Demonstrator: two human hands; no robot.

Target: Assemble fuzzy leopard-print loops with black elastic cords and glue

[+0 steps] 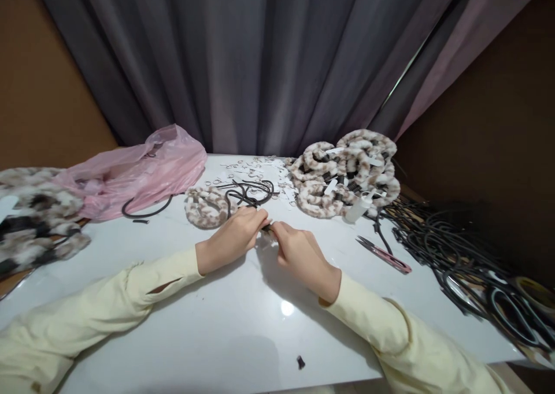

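Both grips, left [234, 231] and right [306, 256], were found closed at the fingertips on a small dark piece [267, 228], held between them above the bench [186, 330]. Whether it joined the looped dark cord [255, 193] just beyond could not be determined. One plush ring [204, 208] lay beside the left grip. Progress, as judged: the piled plush rings [364, 142] at right, bearing white tags [374, 161], appeared finished or nearly so; the piece in hand remained incomplete. Considerable stock appeared outstanding: a heap of black cords [437, 232] at far right and loose small fittings [249, 168] at the rear. No brand was identified; no writing on the tags was legible.
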